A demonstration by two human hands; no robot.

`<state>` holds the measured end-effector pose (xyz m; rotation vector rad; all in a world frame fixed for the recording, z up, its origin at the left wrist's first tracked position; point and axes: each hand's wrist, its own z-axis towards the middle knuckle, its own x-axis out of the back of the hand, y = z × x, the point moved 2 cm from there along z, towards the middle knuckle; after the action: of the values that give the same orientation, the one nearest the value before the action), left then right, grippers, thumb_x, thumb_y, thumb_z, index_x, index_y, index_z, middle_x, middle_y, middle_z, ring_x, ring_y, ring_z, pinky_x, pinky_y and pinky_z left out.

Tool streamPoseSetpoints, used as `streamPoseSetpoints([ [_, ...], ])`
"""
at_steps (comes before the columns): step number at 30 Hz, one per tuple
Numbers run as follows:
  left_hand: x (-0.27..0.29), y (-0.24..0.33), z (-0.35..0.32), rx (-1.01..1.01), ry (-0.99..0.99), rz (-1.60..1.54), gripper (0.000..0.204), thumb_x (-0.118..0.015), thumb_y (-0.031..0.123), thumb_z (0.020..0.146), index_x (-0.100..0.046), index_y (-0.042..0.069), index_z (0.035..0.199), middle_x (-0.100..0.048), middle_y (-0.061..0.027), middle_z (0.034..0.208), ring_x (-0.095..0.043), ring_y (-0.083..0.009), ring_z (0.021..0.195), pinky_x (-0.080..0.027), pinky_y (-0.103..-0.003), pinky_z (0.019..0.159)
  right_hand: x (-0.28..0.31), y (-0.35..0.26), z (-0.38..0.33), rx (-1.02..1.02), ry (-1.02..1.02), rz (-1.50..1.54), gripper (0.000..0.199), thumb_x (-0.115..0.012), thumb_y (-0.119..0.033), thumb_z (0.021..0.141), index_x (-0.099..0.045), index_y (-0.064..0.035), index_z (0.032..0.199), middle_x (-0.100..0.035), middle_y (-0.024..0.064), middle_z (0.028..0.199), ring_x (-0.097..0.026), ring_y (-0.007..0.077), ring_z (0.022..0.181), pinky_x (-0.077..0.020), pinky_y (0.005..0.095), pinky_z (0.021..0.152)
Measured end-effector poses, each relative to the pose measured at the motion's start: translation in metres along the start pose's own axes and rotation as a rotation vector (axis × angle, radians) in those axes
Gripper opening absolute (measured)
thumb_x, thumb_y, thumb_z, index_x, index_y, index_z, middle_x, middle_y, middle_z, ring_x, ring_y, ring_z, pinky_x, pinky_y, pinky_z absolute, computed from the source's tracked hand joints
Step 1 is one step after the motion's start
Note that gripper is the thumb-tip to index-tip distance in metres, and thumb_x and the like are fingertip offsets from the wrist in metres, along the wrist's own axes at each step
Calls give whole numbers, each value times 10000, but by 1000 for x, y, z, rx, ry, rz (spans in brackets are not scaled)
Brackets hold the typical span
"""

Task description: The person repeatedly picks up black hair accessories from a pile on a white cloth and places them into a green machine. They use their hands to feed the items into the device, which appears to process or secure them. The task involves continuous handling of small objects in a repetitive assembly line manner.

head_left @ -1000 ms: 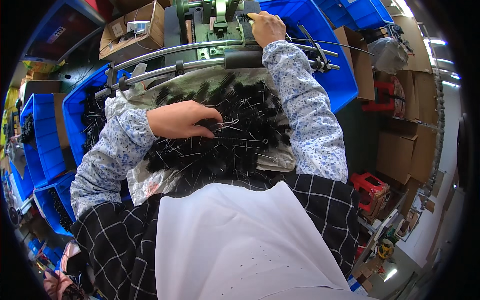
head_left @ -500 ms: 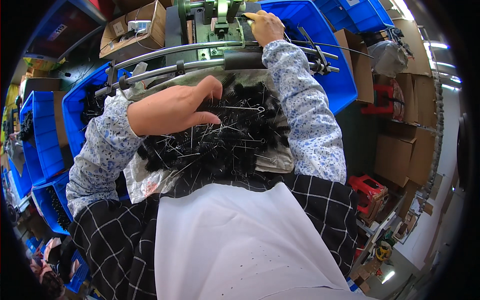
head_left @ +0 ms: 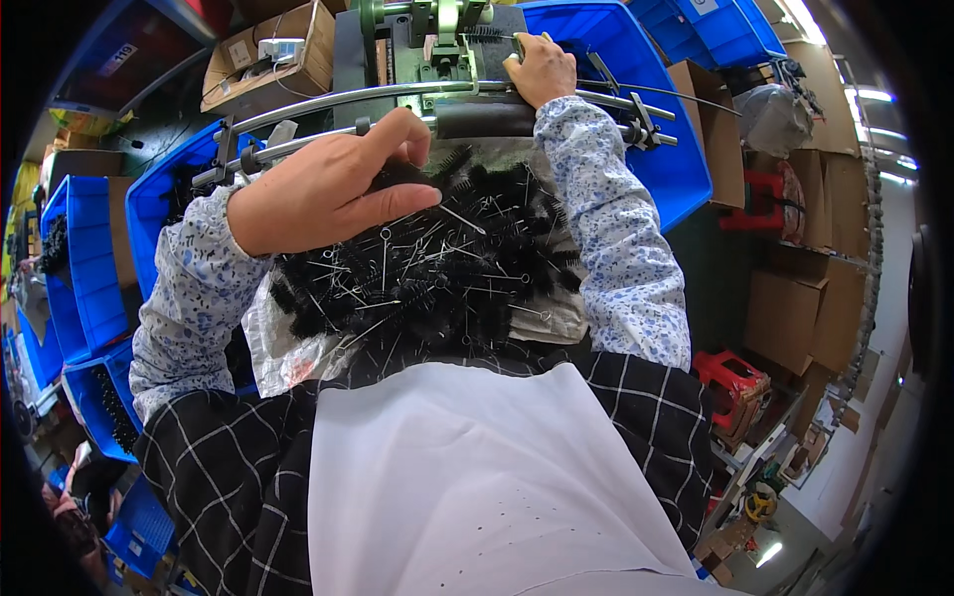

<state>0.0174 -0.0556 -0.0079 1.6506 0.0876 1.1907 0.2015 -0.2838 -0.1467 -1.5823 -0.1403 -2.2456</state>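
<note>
My right hand (head_left: 545,70) is at the machine (head_left: 442,50), its fingers closed on the wire end of a small black twisted-wire brush (head_left: 485,35). The brush's bristles point left toward the machine's lit, greenish middle. My left hand (head_left: 323,189) hovers over a heap of similar brushes (head_left: 427,288), palm down, with thumb and forefinger apart. One bare wire stem (head_left: 462,218) runs just past the thumb tip; no grip on it shows. The other left fingers are partly hidden behind the forefinger.
Curved metal rails (head_left: 298,111) cross between me and the machine. Blue bins stand at the left (head_left: 144,223) and right (head_left: 686,164) of the heap. A pale sheet (head_left: 268,343) lies under the brushes. A cardboard box (head_left: 268,65) sits at the back left.
My right hand has moved slightly right and nearer to me, and more of the brush at the machine shows. The left hand has shifted a little left, its thumb lower over the heap.
</note>
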Motion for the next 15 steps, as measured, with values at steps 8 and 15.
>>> streamPoseSetpoints([
  [8,6,18,13,24,-63,-38,268,-435,160,857,-337,-2,1047,-478,-139,835,-503,-277,732,-412,-352,724,11,-54,5,60,79,19,176,-554,-215,731,-615,-69,808,-631,86,820,-611,250,792,-434,397,714],
  [15,15,20,14,168,-119,-69,275,-422,132,850,-332,10,1080,-457,-141,899,-499,-236,794,-411,-337,750,12,-55,7,60,15,-59,198,-560,-250,742,-619,-81,826,-637,71,836,-610,228,783,-415,398,706],
])
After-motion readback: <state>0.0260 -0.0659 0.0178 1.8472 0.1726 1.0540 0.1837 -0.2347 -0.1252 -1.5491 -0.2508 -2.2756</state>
